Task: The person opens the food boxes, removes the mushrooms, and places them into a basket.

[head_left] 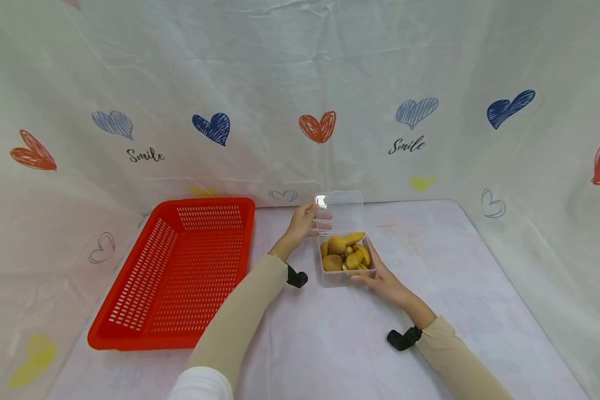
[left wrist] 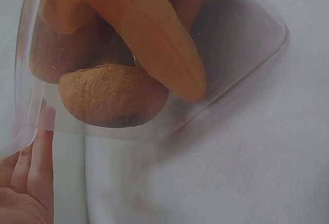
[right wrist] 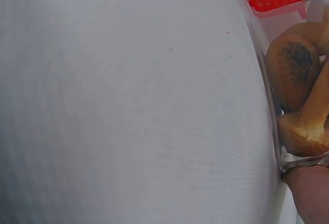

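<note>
A clear plastic box [head_left: 334, 279] stands on the table, holding several yellow-brown mushrooms [head_left: 334, 245], some rounded and some long. Its transparent lid [head_left: 347, 208] is raised upright at the back edge. The left hand [head_left: 300, 224] holds the lid's left side, the thumb at the edge and the other fingers showing through the plastic. At the box's front right corner, the right hand [head_left: 384, 283] grips the wall, with its thumb along the front. The left wrist view shows mushrooms [left wrist: 113, 95] through the box wall; a mushroom [right wrist: 294, 67] with a dark patch appears in the right wrist view.
A large red perforated basket [head_left: 200, 278] sits on the left of the table. Behind the table hangs a white curtain [head_left: 265, 72] printed with hearts and lettering. The table [head_left: 320, 344] has a pale cover.
</note>
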{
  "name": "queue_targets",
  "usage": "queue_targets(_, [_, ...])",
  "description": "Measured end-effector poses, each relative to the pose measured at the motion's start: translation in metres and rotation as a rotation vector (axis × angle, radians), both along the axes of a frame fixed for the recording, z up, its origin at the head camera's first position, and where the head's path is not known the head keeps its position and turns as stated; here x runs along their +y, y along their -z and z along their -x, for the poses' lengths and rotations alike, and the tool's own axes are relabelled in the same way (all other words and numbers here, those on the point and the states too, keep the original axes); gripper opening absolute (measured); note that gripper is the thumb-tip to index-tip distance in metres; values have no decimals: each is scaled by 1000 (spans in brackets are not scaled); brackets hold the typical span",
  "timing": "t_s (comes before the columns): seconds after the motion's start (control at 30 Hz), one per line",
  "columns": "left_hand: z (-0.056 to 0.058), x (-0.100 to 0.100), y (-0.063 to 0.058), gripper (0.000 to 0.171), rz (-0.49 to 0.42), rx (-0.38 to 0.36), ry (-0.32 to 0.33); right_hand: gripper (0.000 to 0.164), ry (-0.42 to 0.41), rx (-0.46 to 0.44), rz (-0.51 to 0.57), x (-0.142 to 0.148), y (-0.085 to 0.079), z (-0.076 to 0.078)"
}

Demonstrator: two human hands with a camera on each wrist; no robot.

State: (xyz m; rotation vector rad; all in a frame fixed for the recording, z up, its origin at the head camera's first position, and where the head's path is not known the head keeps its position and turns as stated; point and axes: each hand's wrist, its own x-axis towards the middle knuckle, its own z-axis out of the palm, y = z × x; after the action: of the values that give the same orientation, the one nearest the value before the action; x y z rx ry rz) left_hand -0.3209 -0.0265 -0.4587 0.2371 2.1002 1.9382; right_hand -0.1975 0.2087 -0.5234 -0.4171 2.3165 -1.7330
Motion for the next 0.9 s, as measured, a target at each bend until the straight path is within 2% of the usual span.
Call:
queue_targets(0.2, [-1,-2,3,49,6,-42,-50,102,5,15,-6,0,1,1])
queue_targets(0.4, [-3,-3,5,52,-50,-103,-21,102,-1,3,9,0,1,0])
queue_targets(0.67, [-6,-4,0,52,-117,-231,-41,103,-2,15,4,-1,-1,-1])
queue_targets(0.9, [-6,-5,-2,52,-70,-213,-37,102,-1,7,-1,-1,-1,0])
